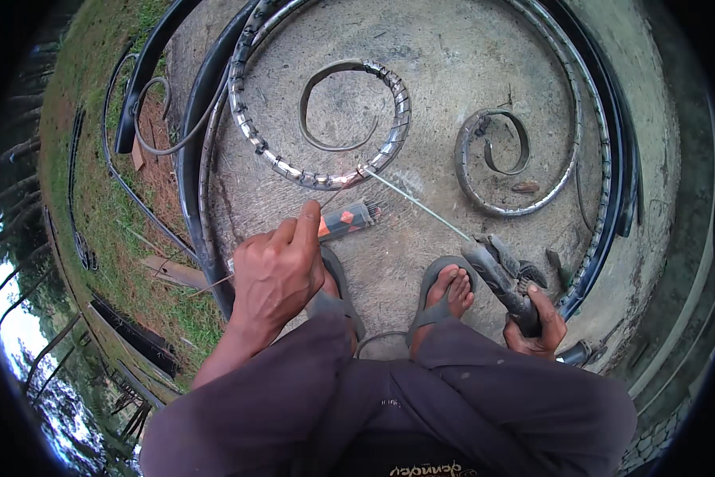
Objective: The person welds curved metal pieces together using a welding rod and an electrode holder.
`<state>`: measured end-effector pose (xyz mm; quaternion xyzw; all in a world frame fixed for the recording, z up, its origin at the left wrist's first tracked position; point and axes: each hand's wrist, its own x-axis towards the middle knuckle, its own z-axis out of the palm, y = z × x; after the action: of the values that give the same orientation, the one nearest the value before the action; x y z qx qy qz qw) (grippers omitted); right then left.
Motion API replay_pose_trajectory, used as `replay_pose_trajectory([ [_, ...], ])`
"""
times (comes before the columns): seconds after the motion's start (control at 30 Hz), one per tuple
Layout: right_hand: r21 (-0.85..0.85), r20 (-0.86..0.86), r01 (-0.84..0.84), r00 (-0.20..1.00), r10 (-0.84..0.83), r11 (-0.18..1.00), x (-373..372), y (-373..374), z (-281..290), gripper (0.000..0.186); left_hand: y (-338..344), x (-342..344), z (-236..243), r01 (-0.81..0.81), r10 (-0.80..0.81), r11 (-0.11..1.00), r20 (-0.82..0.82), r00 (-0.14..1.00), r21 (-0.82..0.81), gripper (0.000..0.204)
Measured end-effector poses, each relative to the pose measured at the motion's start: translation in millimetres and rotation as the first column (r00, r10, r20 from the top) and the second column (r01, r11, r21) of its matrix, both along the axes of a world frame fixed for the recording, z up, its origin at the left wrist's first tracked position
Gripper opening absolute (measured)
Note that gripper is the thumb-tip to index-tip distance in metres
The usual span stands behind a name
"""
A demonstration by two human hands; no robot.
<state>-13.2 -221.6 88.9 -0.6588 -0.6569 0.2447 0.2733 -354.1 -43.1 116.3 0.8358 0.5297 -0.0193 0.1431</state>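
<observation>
**Two hands at work over metal scrolls on a concrete slab**

Two bare hands are in view, seen from above a crouching person in dark trousers and grey sandals. The right hand (534, 324) is clenched around the handle of an electrode holder (502, 274), low and right of centre, just beside the right foot (451, 290). A thin welding rod (418, 204) is clamped in the holder and runs up and left; its tip meets the lower edge of the middle scroll (356, 119), a ribbed metal spiral lying flat on the concrete slab (437, 48).

The left hand (278, 274) hangs loosely curled, knuckles up, grasping nothing that can be seen. It sits just above an orange and grey packet (345, 221) lying on the slab near the left foot; whether the fingers touch it cannot be told.

A smaller scroll (496, 163) lies to the right, apart from the middle one. A large outer scroll (238, 95) curves around both. Grass (87, 159) borders the slab on the left.
</observation>
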Motion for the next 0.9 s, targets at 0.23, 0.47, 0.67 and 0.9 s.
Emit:
replay_pose_trajectory([
  [0.23,-0.038,-0.016,0.023,1.000,-0.023,0.999,-1.4,-2.0,0.8,0.064,-0.3,-1.9,-6.0,0.047,-0.046,0.997,-0.021,0.999,0.052,0.046],
  [0.47,-0.044,-0.012,0.016,1.000,-0.016,0.999,0.9,-3.1,0.2,0.064,0.8,-3.6,-7.5,0.066,-0.065,0.997,-0.016,0.998,0.028,0.052],
  [0.67,-0.044,-0.016,-0.034,0.999,0.033,0.998,6.7,-4.0,0.2,0.065,-0.8,-2.7,-2.7,-0.002,-0.001,0.998,-0.039,0.999,-0.062,0.050],
  [0.9,-0.045,-0.007,-0.023,1.000,0.023,0.999,6.1,-5.4,-1.6,0.064,0.0,-2.2,-7.9,0.077,-0.078,0.997,-0.026,0.997,-0.032,0.057],
])
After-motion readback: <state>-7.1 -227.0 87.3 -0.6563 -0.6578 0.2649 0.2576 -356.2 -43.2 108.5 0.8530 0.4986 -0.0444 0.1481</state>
